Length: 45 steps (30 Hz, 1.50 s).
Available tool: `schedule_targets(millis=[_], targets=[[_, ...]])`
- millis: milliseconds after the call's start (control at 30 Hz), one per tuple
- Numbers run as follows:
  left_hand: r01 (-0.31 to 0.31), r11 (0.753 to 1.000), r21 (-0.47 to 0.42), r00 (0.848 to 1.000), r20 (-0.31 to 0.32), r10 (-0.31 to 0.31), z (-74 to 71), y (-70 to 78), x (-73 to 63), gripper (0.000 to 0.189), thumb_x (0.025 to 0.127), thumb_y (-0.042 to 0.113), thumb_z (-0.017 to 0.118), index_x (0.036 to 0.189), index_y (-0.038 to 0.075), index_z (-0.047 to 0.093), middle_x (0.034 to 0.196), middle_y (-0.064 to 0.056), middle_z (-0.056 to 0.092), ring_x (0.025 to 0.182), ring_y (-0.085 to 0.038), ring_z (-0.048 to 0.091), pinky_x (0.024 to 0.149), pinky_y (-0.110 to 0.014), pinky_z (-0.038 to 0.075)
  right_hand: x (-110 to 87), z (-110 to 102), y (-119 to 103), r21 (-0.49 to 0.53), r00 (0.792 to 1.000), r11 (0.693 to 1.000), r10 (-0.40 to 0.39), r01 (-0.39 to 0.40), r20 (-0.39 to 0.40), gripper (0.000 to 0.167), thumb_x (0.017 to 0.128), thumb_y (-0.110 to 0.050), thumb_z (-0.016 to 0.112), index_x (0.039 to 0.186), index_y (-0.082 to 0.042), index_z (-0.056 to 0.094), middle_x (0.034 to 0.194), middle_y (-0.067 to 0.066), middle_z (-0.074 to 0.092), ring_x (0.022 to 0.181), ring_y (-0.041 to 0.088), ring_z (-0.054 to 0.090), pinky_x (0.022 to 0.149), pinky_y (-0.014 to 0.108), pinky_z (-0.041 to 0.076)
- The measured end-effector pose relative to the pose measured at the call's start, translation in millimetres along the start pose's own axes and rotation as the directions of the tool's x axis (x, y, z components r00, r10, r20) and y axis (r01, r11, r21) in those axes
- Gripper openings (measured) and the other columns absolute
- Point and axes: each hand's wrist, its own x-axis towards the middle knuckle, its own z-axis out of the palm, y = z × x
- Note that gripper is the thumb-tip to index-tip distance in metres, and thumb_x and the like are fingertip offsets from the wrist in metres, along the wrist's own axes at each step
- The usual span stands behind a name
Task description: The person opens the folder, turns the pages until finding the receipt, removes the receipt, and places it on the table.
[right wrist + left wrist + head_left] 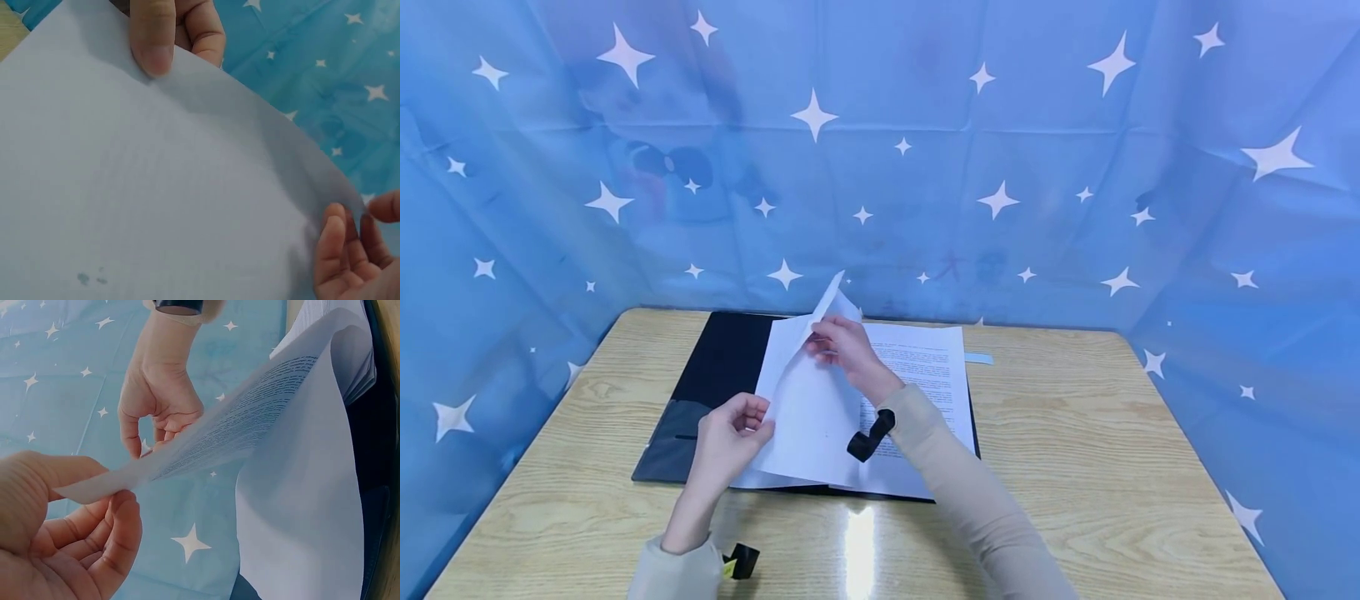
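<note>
A white sheet stands lifted and curved over an open black folder. My left hand pinches one edge of it between thumb and fingers; in the left wrist view that hand is close up, and printed text shows on one face of the sheet. Farther along the same edge, my right hand grips the sheet, its thumb lying on the blank-looking face in the right wrist view. Under the right forearm lies a stack of printed pages, partly hidden.
The folder lies on a wooden table. A light blue tab sticks out at the pages' right side. Behind the table hangs a blue curtain with white stars. Black straps hang at both wrists.
</note>
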Motion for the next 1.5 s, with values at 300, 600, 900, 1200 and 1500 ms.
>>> schedule_targets(millis=[300, 600, 900, 1200, 1500], targets=[[-0.017, 0.999, 0.042, 0.999, -0.036, 0.019, -1.9, -2.9, 1.5, 0.015, 0.069, -0.013, 0.066, 0.078, -0.002, 0.064, 0.068, -0.007, 0.06, 0.058, -0.009, 0.052, 0.053, -0.013, 0.043, -3.7, 0.8, -2.6, -0.018, 1.0, 1.0, -0.006, 0.006, -0.004, 0.013, 0.092, -0.016, 0.055, 0.096, -0.004, 0.059, 0.083, 0.004, 0.063, 0.069, 0.014, 0.06, 0.06, 0.024, 0.049], [0.03, 0.996, 0.081, 0.998, -0.051, -0.026, -5.5, -13.9, 3.0, 0.014, 0.07, -0.012, 0.065, 0.08, -0.003, 0.064, 0.07, -0.008, 0.061, 0.06, -0.012, 0.053, 0.054, -0.012, 0.042, -4.9, -13.5, -2.1, -0.011, 1.0, 1.0, -0.019, 0.02, 0.01, 0.019, 0.092, -0.013, 0.053, 0.103, 0.002, 0.056, 0.081, 0.002, 0.061, 0.069, 0.012, 0.059, 0.061, 0.024, 0.047], [0.055, 0.987, 0.152, 0.996, -0.072, -0.045, -8.5, -31.3, 1.6, 0.013, 0.07, -0.011, 0.066, 0.08, -0.003, 0.064, 0.069, -0.008, 0.061, 0.06, -0.013, 0.053, 0.054, -0.016, 0.043, -3.0, -38.8, -4.2, -0.009, 1.0, 1.0, -0.018, 0.018, -0.025, 0.025, 0.093, -0.015, 0.053, 0.111, 0.003, 0.053, 0.081, 0.002, 0.061, 0.072, 0.012, 0.059, 0.063, 0.024, 0.046], [0.089, 0.98, 0.18, 0.995, -0.053, -0.08, -7.7, -48.6, 1.3, 0.011, 0.07, -0.009, 0.066, 0.079, -0.003, 0.064, 0.07, -0.009, 0.062, 0.062, -0.015, 0.053, 0.056, -0.019, 0.043, -0.8, -59.4, -5.5, -0.028, 0.998, 0.999, -0.029, 0.027, -0.065, 0.013, 0.092, -0.015, 0.054, 0.099, -0.005, 0.058, 0.081, 0.002, 0.061, 0.071, 0.013, 0.058, 0.061, 0.024, 0.045], [0.158, 0.965, 0.209, 0.987, -0.007, -0.16, -5.3, -64.5, 0.0, 0.01, 0.072, -0.004, 0.065, 0.082, -0.004, 0.064, 0.072, -0.009, 0.063, 0.064, -0.016, 0.054, 0.059, -0.022, 0.042, -0.9, -83.8, 0.0, -0.07, 0.996, 0.997, -0.025, 0.019, -0.089, 0.014, 0.091, -0.016, 0.055, 0.1, -0.005, 0.058, 0.08, 0.002, 0.061, 0.071, 0.014, 0.058, 0.062, 0.024, 0.045]])
